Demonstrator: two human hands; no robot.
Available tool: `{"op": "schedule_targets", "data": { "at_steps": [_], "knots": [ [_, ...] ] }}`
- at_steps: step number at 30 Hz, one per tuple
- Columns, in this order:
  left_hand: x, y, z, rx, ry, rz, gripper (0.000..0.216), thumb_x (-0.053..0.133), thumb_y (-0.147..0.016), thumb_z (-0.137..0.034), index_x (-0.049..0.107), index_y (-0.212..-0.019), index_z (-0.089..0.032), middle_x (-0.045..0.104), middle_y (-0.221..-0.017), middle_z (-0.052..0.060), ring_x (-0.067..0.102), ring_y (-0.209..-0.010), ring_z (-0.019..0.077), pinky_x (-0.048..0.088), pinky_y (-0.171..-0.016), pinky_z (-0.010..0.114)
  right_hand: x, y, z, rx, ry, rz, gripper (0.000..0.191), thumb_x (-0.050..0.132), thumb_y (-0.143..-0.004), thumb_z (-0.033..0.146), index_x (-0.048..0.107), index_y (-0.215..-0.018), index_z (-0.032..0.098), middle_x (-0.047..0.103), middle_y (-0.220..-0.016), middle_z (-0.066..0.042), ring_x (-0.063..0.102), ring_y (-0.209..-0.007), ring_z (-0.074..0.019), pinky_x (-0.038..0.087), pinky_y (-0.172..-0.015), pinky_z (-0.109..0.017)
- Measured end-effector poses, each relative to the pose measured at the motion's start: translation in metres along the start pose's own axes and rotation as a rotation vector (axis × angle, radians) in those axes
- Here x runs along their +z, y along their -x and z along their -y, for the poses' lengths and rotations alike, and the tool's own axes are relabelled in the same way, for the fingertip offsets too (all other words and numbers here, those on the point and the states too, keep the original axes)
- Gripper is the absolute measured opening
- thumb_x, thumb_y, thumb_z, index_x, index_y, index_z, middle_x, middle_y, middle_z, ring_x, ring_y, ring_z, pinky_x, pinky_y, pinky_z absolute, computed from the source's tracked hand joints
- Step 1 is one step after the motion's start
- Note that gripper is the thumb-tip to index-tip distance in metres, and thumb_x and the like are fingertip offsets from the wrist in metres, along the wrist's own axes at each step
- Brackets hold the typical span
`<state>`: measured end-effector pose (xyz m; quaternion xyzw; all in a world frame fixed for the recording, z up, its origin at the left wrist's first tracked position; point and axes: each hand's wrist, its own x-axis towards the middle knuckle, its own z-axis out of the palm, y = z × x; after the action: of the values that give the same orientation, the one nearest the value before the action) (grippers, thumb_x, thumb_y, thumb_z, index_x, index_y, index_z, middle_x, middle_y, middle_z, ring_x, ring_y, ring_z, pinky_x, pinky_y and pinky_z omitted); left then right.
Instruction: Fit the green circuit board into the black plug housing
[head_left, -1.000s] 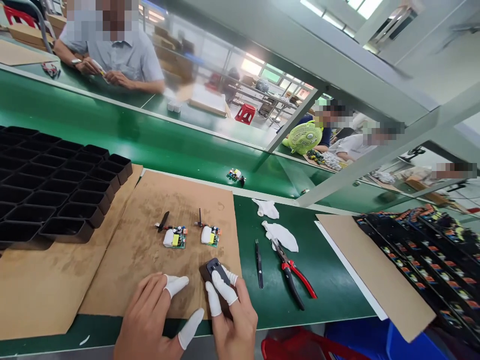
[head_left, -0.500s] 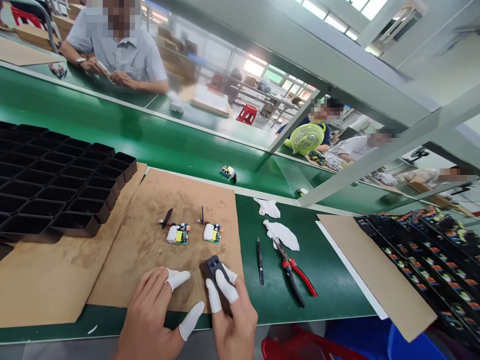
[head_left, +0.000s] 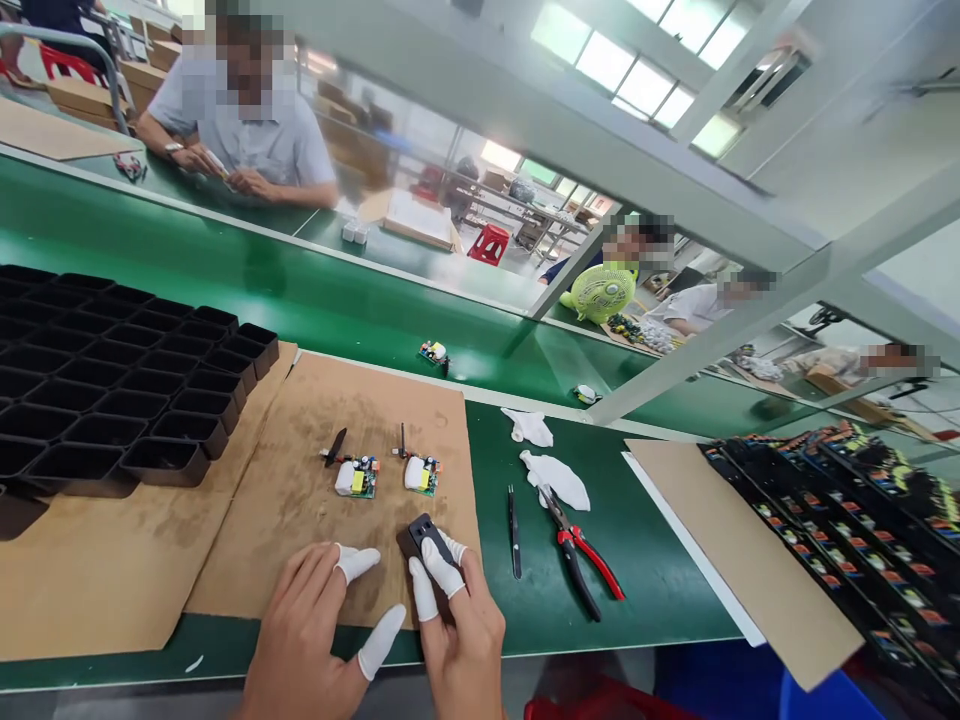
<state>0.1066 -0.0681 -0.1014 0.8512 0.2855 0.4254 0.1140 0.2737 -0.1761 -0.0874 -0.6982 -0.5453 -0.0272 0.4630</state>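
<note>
On brown cardboard (head_left: 300, 520) | right hand (head_left: 461, 640) grips black casing (head_left: 417, 535), lower part hidden | left hand (head_left: 315, 630) spread, empty

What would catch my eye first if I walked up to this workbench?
Probably the two hands at the near edge, fingertips capped in white: the right hand grips a small black casing, while the left hand rests open on the brown cardboard mat. Just beyond lie two small circuit boards, with red-handled pliers to the right.
</note>
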Motion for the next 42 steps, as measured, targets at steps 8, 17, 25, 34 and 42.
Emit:
{"op": "schedule_targets", "data": {
  "at_steps": [8,17,25,34,42],
  "knots": [
    [-0.001,0.000,0.004,-0.019,0.016,-0.051,0.031,0.052,-0.121,-0.048,0.069,-0.123,-0.022,0.086,-0.105,0.009,0.082,-0.099,0.0299,0.063,-0.092,0.042,0.003,0.002,0.008,0.758,-0.872,-0.444,0.046,0.091,-0.101,0.061,0.087,-0.134,0.029,0.090,-0.120,-0.008,0.087,-0.114,-0.0266,0.077,-0.097,-0.041],
    [0.005,0.009,0.009,-0.004,0.000,-0.035,0.036,0.052,-0.121,-0.054,0.068,-0.126,-0.023,0.086,-0.109,0.009,0.082,-0.104,0.0315,0.063,-0.095,0.043,-0.014,-0.010,0.022,0.833,-0.981,-0.612,0.050,0.100,-0.090,0.058,0.088,-0.132,0.032,0.088,-0.137,-0.006,0.087,-0.120,-0.0257,0.077,-0.097,-0.037],
    [0.003,0.006,0.005,-0.006,-0.006,-0.035,0.037,0.048,-0.123,-0.051,0.068,-0.124,-0.020,0.085,-0.107,0.011,0.080,-0.103,0.0315,0.061,-0.095,0.044,-0.008,0.000,0.008,0.053,0.062,-0.191,0.033,0.072,-0.114,0.022,0.084,-0.144,0.029,0.086,-0.124,-0.012,0.086,-0.110,-0.0244,0.071,-0.095,-0.032],
    [0.002,0.003,0.004,-0.028,0.066,-0.041,0.036,0.051,-0.122,-0.053,0.069,-0.124,-0.021,0.083,-0.107,0.010,0.078,-0.101,0.0314,0.060,-0.094,0.045,0.002,0.004,0.001,0.183,-0.099,-0.150,0.032,0.076,-0.109,0.025,0.089,-0.137,0.033,0.085,-0.118,-0.009,0.084,-0.108,-0.0236,0.068,-0.097,-0.031],
    [0.011,0.013,0.006,-0.140,0.126,-0.022,0.044,0.052,-0.120,-0.061,0.074,-0.122,-0.022,0.086,-0.114,0.010,0.080,-0.108,0.0349,0.064,-0.097,0.051,-0.008,-0.002,0.003,0.611,-0.604,-0.472,0.045,0.076,-0.109,0.066,0.085,-0.135,0.030,0.090,-0.126,-0.008,0.088,-0.109,-0.0250,0.077,-0.097,-0.042]
  ]
}}
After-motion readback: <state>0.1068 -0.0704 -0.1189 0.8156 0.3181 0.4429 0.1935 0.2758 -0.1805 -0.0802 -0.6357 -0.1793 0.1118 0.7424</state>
